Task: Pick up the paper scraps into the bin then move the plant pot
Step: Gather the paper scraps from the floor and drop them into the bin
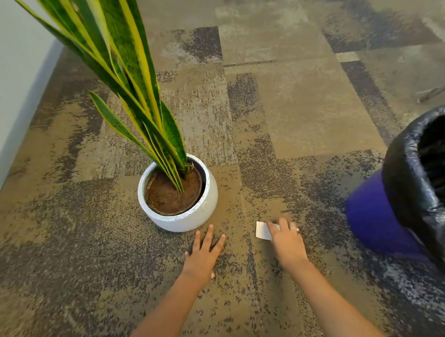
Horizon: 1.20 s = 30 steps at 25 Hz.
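Observation:
A white paper scrap (261, 230) lies flat on the carpet, right of the plant pot. My right hand (288, 242) rests on the scrap's right end with its fingertips on the paper; the far part of the scrap is hidden under the fingers. My left hand (204, 253) lies flat on the carpet with fingers spread, just in front of the white speckled plant pot (187, 217), holding nothing. The pot holds brown soil and a tall snake plant (133, 89) that leans left. A blue bin (381, 219) with a black liner (412, 180) stands at the right edge.
A pale wall (14, 90) runs along the left side, with the plant's leaves leaning toward it. Patterned brown and grey carpet (294, 107) stretches beyond the pot. A thin dark object (436, 91) lies at the far right behind the bin.

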Tool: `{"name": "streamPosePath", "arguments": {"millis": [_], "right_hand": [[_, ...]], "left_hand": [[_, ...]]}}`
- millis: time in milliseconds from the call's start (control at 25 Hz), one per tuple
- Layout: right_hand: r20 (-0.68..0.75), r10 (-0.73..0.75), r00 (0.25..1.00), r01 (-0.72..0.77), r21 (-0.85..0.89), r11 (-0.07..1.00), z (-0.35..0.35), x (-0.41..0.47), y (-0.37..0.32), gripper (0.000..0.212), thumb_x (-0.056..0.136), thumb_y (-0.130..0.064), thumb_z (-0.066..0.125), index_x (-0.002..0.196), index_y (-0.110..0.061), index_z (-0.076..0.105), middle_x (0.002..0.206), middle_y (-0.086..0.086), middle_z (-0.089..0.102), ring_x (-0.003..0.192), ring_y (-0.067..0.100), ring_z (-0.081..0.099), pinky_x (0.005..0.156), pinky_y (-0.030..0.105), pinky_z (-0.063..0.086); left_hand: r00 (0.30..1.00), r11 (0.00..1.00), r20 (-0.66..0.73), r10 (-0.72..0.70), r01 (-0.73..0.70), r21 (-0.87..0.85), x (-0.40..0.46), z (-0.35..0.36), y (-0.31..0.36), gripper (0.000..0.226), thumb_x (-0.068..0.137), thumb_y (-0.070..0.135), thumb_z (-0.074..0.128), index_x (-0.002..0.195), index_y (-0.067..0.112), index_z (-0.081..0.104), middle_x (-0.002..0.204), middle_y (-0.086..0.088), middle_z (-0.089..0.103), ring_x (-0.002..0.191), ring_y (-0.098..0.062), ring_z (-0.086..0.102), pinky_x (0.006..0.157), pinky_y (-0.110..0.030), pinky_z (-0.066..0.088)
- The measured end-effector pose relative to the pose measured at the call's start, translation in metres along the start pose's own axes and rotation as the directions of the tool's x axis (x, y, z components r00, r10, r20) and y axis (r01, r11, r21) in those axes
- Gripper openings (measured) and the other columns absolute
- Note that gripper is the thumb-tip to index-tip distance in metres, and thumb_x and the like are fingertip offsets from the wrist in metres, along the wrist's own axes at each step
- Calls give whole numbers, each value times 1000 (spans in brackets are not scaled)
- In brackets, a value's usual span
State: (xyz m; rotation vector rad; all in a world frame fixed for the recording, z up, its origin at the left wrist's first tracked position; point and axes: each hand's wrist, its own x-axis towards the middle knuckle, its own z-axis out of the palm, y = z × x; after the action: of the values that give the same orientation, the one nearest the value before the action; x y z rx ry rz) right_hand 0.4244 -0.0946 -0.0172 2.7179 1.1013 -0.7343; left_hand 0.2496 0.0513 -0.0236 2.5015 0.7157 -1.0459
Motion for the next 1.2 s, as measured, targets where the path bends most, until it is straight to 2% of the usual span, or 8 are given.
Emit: {"name": "streamPosePath", "arguments": {"millis": [120, 280, 400, 560, 680, 760, 960, 1200], "right_hand": [[-42, 48, 998, -47, 19, 999, -3, -7, 6, 45, 90, -22, 60, 131, -12, 43, 129, 9, 43, 124, 31, 39, 94, 39, 47], [-92, 17, 996, -8, 93, 996, -11, -24, 19, 31, 90, -2, 53, 120, -10, 52, 122, 7, 49, 113, 26, 47, 83, 34, 50], [-297, -18, 955, 75, 180, 981, -29, -42, 18, 32, 81, 8, 55, 109, -6, 58, 110, 7, 54, 97, 25, 56, 69, 28, 48], [-633, -21, 774, 252, 279, 927, -82, -69, 14, 34, 77, 2, 70, 109, -5, 62, 92, 4, 63, 74, 18, 62, 59, 18, 42], [-800, 74, 595, 298, 306, 904, -143, -90, 22, 23, 90, -14, 61, 112, -7, 61, 93, 4, 66, 73, 15, 62, 53, 22, 47], [-853, 159, 497, 276, 329, 903, -180, -102, 36, 19, 94, -20, 55, 105, -7, 63, 87, 4, 63, 70, 15, 55, 53, 22, 38], [-787, 434, 438, 33, 497, 867, -237, -131, 106, 19, 92, -18, 52, 89, -4, 64, 77, 13, 64, 66, 30, 57, 52, 33, 39], [-332, 708, 623, -338, 702, 627, -235, -126, 172, 26, 86, -19, 52, 108, -14, 65, 90, 17, 68, 76, 36, 61, 53, 34, 47]], "left_hand": [[1000, 1000, 27, -1, 1, 9, 0, -3, 1, 107, 86, 9, 65, 147, 37, -18, 151, 1, -40, 144, -35, -24, 111, -63, 24], [996, 998, 78, 34, -38, 52, 0, -16, -2, 108, 84, -9, 60, 148, 35, -15, 152, -1, -37, 145, -37, -19, 112, -55, 31], [993, 994, 98, 63, -71, 85, -3, -28, -4, 95, 87, -10, 51, 150, 35, -3, 157, -2, -28, 147, -36, -8, 113, -52, 31], [990, 986, 114, 84, -100, 137, -6, -37, -5, 83, 87, -11, 46, 151, 31, 14, 162, -4, -10, 147, -33, 12, 114, -47, 31], [984, 982, 149, 95, -117, 147, -7, -38, -2, 72, 91, -1, 46, 150, 29, 19, 161, -10, 13, 145, -32, 21, 115, -48, 30], [982, 988, 170, 79, -100, 115, -16, -40, 7, 62, 93, 5, 45, 148, 26, 27, 156, -12, 27, 141, -31, 31, 113, -45, 33], [975, 995, 201, 92, -84, -50, -41, -46, 25, 45, 94, 18, 46, 138, 24, 44, 145, -10, 44, 127, -26, 48, 108, -36, 39], [979, 985, 161, 128, -107, -132, -72, -66, 46, 58, 94, 21, 46, 149, 23, 26, 141, -12, 46, 125, -26, 49, 103, -33, 40]]}}
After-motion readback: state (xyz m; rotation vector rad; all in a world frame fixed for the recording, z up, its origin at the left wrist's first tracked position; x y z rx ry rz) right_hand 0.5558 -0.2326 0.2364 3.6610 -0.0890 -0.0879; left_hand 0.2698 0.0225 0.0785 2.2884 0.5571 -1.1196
